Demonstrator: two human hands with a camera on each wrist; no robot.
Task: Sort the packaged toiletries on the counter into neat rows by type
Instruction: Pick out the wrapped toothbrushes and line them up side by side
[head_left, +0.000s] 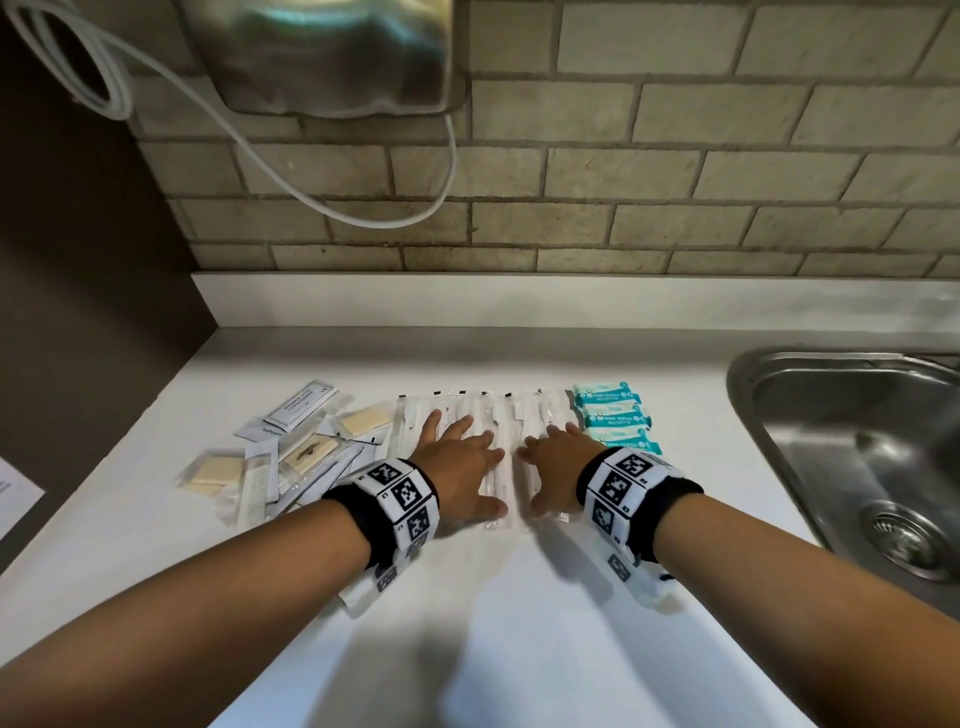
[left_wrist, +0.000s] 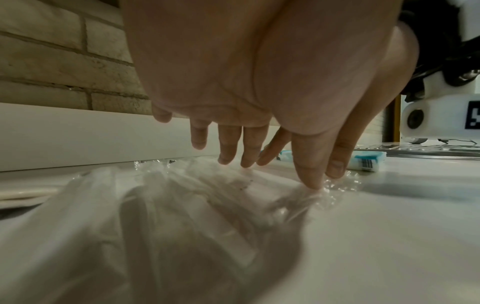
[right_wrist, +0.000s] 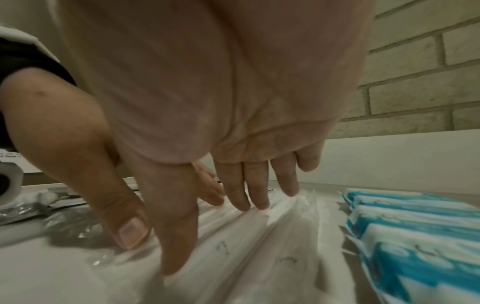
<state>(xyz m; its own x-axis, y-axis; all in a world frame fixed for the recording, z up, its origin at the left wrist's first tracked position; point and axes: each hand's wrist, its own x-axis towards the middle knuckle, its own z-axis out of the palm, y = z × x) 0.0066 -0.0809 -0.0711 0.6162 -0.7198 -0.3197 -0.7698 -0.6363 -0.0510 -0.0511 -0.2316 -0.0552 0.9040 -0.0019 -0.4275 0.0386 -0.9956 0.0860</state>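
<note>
Both hands, left hand (head_left: 457, 467) and right hand (head_left: 558, 462), press flat with fingers spread on clear-wrapped toothbrushes (head_left: 498, 415) lined up on the white counter (head_left: 519, 623), gripping nothing. Teal wipes packs (head_left: 610, 415) sit just beside the row.

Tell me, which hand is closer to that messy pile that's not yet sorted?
The left hand. It rests flat on the clear-wrapped packets right beside the unsorted pile; the right hand lies next to the teal wipe packs, already in a row.

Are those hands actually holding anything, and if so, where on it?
Nothing is gripped. The left hand and right hand lie flat with straight fingers on top of the row of clear-wrapped packets, pressing on them rather than holding any.
</note>
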